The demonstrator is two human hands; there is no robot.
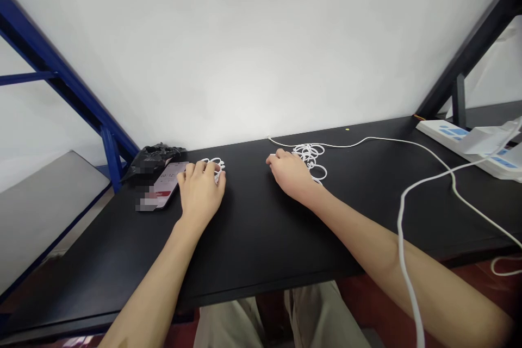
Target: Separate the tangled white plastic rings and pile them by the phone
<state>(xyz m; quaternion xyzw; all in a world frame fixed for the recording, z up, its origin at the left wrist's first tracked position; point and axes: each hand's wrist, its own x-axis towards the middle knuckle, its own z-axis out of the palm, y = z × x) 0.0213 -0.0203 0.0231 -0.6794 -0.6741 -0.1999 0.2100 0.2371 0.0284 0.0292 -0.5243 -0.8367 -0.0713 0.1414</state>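
My left hand (202, 190) is palm down at the left of the black table, fingers apart and bent over a small group of white rings (218, 163). Parts of those rings show around the fingertips; the rest lies hidden beneath the hand. Further right, my right hand (291, 174) has its fingers curled together, with a sliver of white at the fingertips too small to name. Beside and behind it lies a loose pile of thin white rings (309, 153), one larger ring (318, 172) sitting at the near side.
A phone (169, 179) with a lit screen lies left of my left hand, against a crumpled black plastic bag (153, 157). A white cable (379, 138) crosses the table's right side; another (402, 223) hangs over my right forearm. White power strips (448, 136) stand at far right.
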